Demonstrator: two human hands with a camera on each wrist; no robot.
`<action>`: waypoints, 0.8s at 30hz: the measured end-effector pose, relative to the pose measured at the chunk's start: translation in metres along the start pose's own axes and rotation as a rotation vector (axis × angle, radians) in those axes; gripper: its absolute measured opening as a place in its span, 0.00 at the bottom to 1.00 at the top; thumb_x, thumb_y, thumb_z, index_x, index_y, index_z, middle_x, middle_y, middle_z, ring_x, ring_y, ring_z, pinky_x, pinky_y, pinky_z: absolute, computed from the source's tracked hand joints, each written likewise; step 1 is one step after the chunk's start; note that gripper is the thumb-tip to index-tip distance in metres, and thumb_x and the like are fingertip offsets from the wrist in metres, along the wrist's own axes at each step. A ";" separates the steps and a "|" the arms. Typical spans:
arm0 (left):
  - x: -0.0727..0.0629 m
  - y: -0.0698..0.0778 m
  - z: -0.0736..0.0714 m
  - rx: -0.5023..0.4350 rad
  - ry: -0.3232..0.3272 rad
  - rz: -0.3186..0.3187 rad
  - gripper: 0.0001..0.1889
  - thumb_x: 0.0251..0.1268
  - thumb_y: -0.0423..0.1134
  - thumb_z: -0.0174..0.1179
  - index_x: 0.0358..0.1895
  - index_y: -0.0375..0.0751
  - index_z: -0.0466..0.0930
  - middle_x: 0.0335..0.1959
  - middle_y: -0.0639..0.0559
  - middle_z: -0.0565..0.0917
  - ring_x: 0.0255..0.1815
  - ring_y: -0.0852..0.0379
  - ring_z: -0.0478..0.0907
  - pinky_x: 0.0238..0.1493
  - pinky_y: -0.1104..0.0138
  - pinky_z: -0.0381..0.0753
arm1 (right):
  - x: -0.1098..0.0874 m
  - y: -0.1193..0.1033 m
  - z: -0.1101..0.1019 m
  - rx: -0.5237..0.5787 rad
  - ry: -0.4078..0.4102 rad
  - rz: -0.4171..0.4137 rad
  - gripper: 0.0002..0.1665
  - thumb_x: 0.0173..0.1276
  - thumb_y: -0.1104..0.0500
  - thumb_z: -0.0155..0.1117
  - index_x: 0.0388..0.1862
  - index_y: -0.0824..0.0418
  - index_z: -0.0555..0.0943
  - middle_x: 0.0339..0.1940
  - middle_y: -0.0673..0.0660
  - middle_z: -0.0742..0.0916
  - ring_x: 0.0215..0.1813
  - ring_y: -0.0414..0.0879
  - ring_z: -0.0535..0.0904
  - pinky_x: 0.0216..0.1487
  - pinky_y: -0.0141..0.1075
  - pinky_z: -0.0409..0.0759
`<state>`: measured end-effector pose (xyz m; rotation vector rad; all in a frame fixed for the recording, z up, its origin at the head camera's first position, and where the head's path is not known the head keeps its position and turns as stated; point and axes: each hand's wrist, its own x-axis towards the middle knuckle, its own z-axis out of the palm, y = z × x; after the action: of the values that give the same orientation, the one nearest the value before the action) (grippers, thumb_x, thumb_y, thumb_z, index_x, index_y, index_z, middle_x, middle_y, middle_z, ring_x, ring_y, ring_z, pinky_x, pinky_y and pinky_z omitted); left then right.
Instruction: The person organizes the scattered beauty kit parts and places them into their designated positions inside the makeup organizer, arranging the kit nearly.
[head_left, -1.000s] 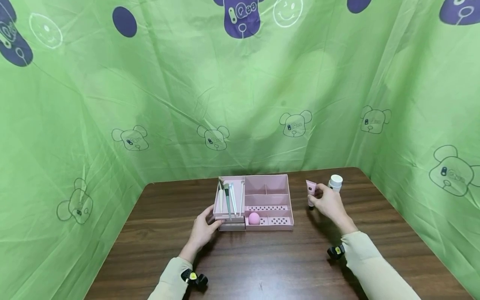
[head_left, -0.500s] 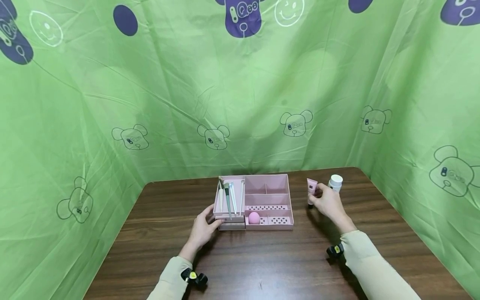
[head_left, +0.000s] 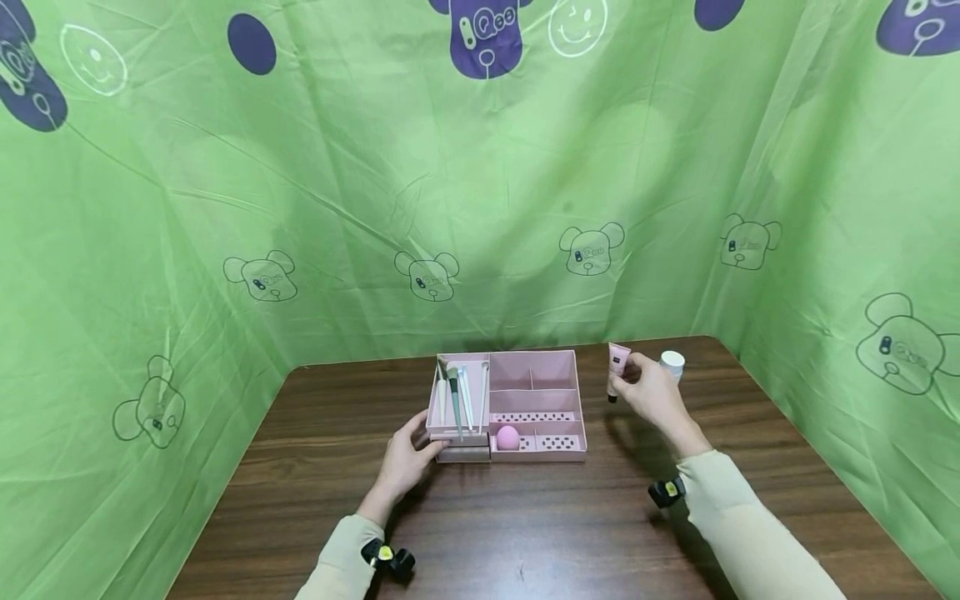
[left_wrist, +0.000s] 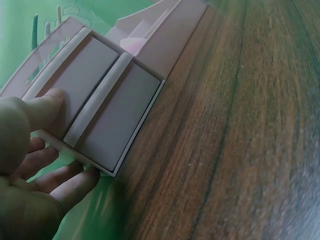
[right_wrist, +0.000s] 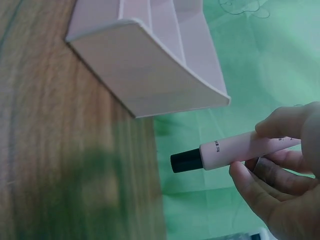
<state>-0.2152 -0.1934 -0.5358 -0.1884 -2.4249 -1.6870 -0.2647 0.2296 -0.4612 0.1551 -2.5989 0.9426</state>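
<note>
A pink desktop organizer (head_left: 534,367) stands at the back of the table, with two drawers (left_wrist: 120,110) at its lower left. My left hand (head_left: 405,458) holds its front left corner, thumb on the upper drawer's front and fingers against the side wall. Both drawers are closed. To the right of the organizer, my right hand (head_left: 654,396) pinches a small pink squeeze tube (right_wrist: 230,151) between thumb and fingers. The tube's black cap (right_wrist: 186,161) points down, above the tabletop. Part of the tube is hidden by the fingers.
Makeup brushes (head_left: 454,392) and other slim sticks lie in the organizer's top left tray. A pink ball (head_left: 508,437) sits in a front compartment. Just behind my right hand is a white-lidded jar (head_left: 672,361). Green printed cloth (head_left: 495,208) hangs around the wooden table (head_left: 480,525).
My right hand has raised the pink squeeze tube from the table and moved it slightly left and away from me. My left hand keeps its place on the organizer.
</note>
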 end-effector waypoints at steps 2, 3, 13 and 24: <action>0.000 0.000 0.000 0.000 -0.001 0.008 0.34 0.54 0.32 0.71 0.66 0.34 0.70 0.59 0.34 0.79 0.58 0.39 0.78 0.54 0.63 0.83 | 0.002 -0.004 -0.001 0.002 0.008 -0.009 0.12 0.61 0.57 0.68 0.40 0.62 0.81 0.34 0.58 0.88 0.37 0.51 0.83 0.38 0.42 0.79; 0.000 0.000 0.000 0.002 -0.002 0.014 0.34 0.54 0.32 0.71 0.66 0.34 0.70 0.59 0.33 0.79 0.58 0.39 0.78 0.54 0.63 0.83 | 0.003 -0.006 -0.002 -0.001 0.013 -0.013 0.12 0.61 0.56 0.68 0.40 0.61 0.81 0.34 0.58 0.88 0.37 0.51 0.83 0.37 0.42 0.79; 0.000 -0.002 0.000 -0.012 0.003 0.016 0.34 0.54 0.32 0.72 0.66 0.35 0.71 0.58 0.34 0.80 0.58 0.39 0.79 0.55 0.64 0.82 | 0.012 -0.028 -0.005 -0.008 0.057 -0.063 0.11 0.60 0.54 0.68 0.38 0.59 0.82 0.34 0.58 0.89 0.37 0.54 0.85 0.39 0.47 0.80; -0.003 0.007 -0.001 -0.001 -0.002 0.017 0.33 0.55 0.31 0.70 0.66 0.33 0.70 0.58 0.32 0.80 0.58 0.39 0.79 0.56 0.62 0.82 | 0.020 -0.061 -0.001 0.065 0.076 -0.100 0.11 0.60 0.52 0.71 0.36 0.56 0.82 0.33 0.55 0.89 0.36 0.50 0.85 0.42 0.47 0.83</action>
<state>-0.2110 -0.1917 -0.5296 -0.2101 -2.4176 -1.6814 -0.2693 0.1835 -0.4168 0.2584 -2.4687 0.9779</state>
